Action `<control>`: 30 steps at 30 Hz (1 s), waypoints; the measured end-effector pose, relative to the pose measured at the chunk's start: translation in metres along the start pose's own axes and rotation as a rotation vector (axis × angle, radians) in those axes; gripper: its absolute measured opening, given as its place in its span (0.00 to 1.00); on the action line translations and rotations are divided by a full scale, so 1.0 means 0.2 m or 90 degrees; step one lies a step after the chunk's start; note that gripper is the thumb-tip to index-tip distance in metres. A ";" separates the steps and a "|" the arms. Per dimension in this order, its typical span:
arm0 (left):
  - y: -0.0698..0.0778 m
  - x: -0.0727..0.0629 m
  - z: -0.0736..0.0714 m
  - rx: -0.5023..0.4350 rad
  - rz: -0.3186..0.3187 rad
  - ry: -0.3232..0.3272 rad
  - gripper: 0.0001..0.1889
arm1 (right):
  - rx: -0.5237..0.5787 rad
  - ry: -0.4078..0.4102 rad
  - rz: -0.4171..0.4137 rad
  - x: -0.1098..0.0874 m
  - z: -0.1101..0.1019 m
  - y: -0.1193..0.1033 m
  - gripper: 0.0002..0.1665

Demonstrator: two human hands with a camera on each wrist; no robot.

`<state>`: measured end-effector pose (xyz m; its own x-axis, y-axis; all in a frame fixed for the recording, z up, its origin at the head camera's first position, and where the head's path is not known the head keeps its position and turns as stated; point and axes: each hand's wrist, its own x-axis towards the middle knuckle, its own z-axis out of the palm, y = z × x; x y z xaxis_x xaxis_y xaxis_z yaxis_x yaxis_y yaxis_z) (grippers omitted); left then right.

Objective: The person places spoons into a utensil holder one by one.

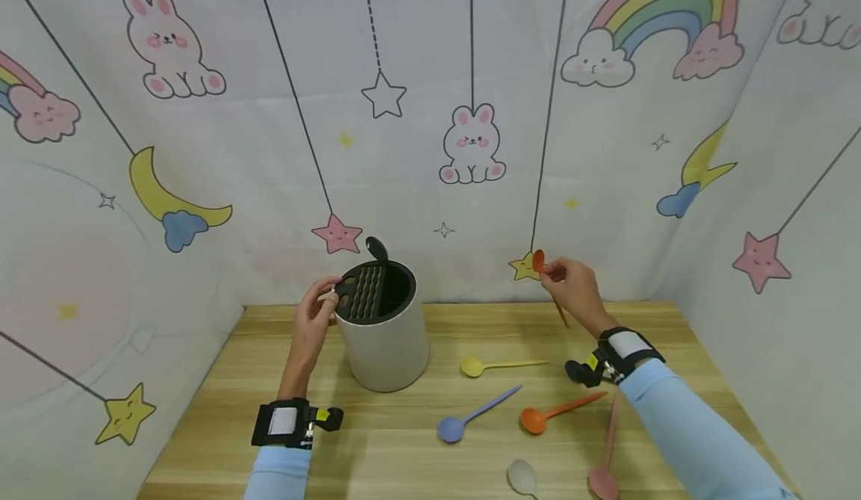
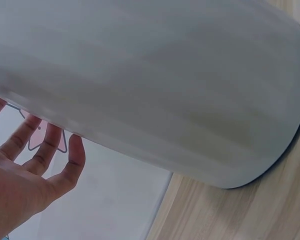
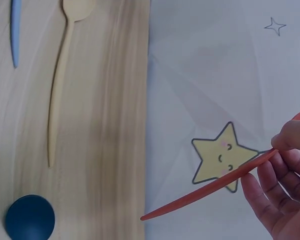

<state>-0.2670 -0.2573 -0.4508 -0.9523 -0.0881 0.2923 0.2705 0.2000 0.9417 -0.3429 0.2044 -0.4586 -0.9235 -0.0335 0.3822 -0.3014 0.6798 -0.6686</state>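
Note:
A light grey cylindrical utensil holder (image 1: pixel 386 358) with a dark slotted lid insert (image 1: pixel 363 291) stands on the table. My left hand (image 1: pixel 314 317) holds its rim at the left; in the left wrist view the fingertips (image 2: pixel 76 150) touch its side wall. A black spoon (image 1: pixel 377 249) stands in the holder, its bowl above the rim. At the right, raised near the back wall, my right hand (image 1: pixel 572 291) pinches a red-orange spoon (image 3: pixel 205 191) close to its bowl. Its bowl is up and the handle slants down; in the right wrist view the fingers partly hide the bowl.
On the wooden table lie a yellow spoon (image 1: pixel 474 366), a blue-violet spoon (image 1: pixel 451 429), an orange spoon (image 1: pixel 534 420), a grey spoon (image 1: pixel 522 476), a pink spoon (image 1: pixel 604 483) and a dark spoon (image 3: pixel 30 218) under the right wrist. A printed cloth wall (image 1: pixel 417 186) encloses the table.

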 end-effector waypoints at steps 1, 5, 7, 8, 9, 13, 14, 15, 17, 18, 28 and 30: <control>0.00 0.00 0.00 -0.001 0.000 0.002 0.20 | 0.002 0.001 -0.003 0.01 0.00 -0.01 0.07; 0.00 0.00 0.00 -0.003 0.002 0.001 0.20 | 0.013 -0.004 -0.005 0.02 -0.01 -0.06 0.08; 0.00 0.00 0.00 -0.002 0.004 0.000 0.20 | 0.022 -0.006 -0.008 0.03 -0.01 -0.09 0.08; 0.00 0.00 0.00 -0.001 0.003 -0.002 0.20 | 0.025 -0.005 -0.008 0.03 -0.01 -0.10 0.08; 0.00 0.00 0.00 0.000 0.002 -0.003 0.20 | 0.030 -0.004 -0.008 0.03 -0.02 -0.11 0.08; 0.00 0.00 0.00 0.003 -0.001 -0.004 0.20 | 0.032 0.011 -0.021 0.04 -0.02 -0.15 0.07; 0.00 0.00 0.00 0.002 -0.001 -0.004 0.20 | 0.032 0.015 -0.023 0.05 -0.02 -0.17 0.07; 0.00 0.00 0.00 0.002 0.000 -0.004 0.20 | 0.034 0.018 -0.027 0.05 -0.02 -0.18 0.06; 0.00 0.00 0.00 0.002 0.005 0.000 0.20 | 0.039 0.020 -0.031 0.06 -0.01 -0.20 0.06; 0.00 0.00 -0.01 0.002 0.007 0.001 0.20 | 0.042 0.021 -0.032 0.06 -0.01 -0.21 0.06; -0.02 0.01 0.00 0.006 0.012 0.000 0.20 | 0.103 0.025 -0.041 0.11 -0.02 -0.32 0.07; -0.02 0.02 0.00 0.009 0.014 0.002 0.20 | 0.121 0.023 -0.044 0.12 -0.02 -0.36 0.07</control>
<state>-0.2720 -0.2585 -0.4539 -0.9456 -0.0859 0.3139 0.2898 0.2160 0.9324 -0.3427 0.1579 -0.3993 -0.8912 -0.0463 0.4513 -0.4057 0.5267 -0.7470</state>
